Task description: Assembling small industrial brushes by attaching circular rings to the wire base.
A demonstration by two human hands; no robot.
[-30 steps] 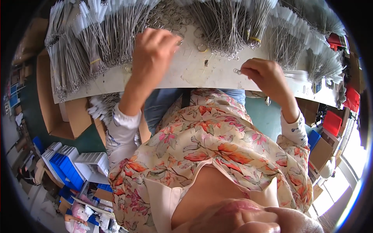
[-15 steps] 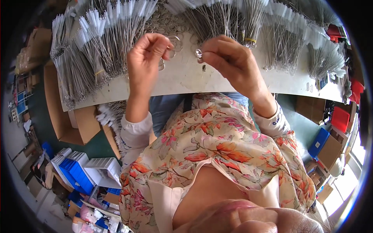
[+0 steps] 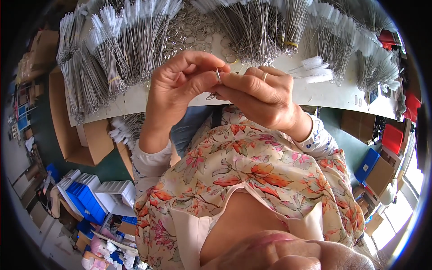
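Observation:
A split metal ring [image 3: 218, 75] stands on edge between the fingertips of both hands. My left hand [image 3: 173, 92] is closed, pinching the ring between thumb and forefinger. My right hand [image 3: 265, 96] is closed too, its fingertips against the ring. Several thin wire brushes with white bristles [image 3: 317, 71] stick out past the far side of my right hand. Small wire loops [image 3: 212, 95] show below the fingertips, seemingly the other ends of these brushes; the stems between are hidden by my right hand.
Loose metal rings [image 3: 193, 33] lie heaped on the white table [image 3: 292, 92]. Bundles of wire brushes [image 3: 112, 58] stand to the left and more bundles [image 3: 261, 40] to the right. An open cardboard box [image 3: 85, 135] is below the table's left end, near blue and white crates [image 3: 85, 200].
My hands have come together from apart, and the ring is now between them. White bristle ends now show beyond my right hand.

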